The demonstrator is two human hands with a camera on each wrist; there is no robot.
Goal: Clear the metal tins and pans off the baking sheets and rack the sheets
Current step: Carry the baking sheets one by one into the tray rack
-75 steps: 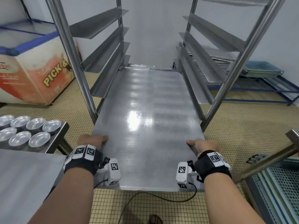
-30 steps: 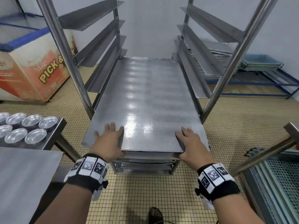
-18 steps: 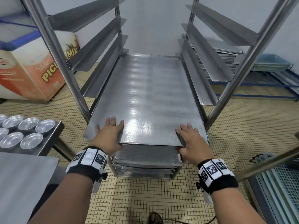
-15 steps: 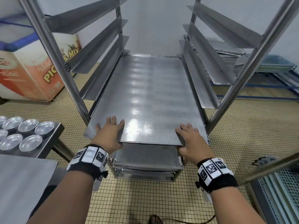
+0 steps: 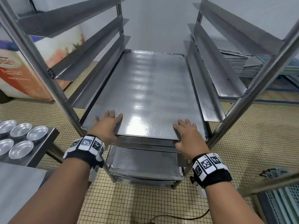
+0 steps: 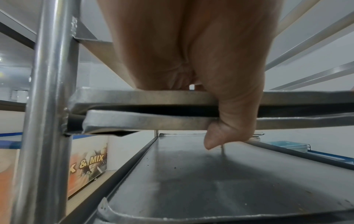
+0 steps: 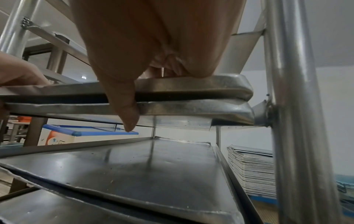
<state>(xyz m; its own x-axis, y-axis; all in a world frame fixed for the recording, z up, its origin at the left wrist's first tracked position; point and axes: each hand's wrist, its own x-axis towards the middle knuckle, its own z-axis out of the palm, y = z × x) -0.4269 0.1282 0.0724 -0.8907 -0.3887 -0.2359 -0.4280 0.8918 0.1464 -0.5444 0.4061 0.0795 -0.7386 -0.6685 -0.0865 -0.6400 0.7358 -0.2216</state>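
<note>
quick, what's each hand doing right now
Left hand: open, fingers flat on top of the baking sheet, thumb at its front edge.
Right hand: open, fingers flat on the same sheet, thumb at its front edge.

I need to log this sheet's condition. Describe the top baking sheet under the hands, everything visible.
The top baking sheet is a flat, bare, shiny metal rectangle with a low rolled rim. It lies level in the rack, directly over a second sheet. The left hand and right hand rest flat on its near corners, thumbs hanging over the front edge.

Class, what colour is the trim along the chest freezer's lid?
Blue, on the chest freezer; clearest in the right wrist view.
</note>
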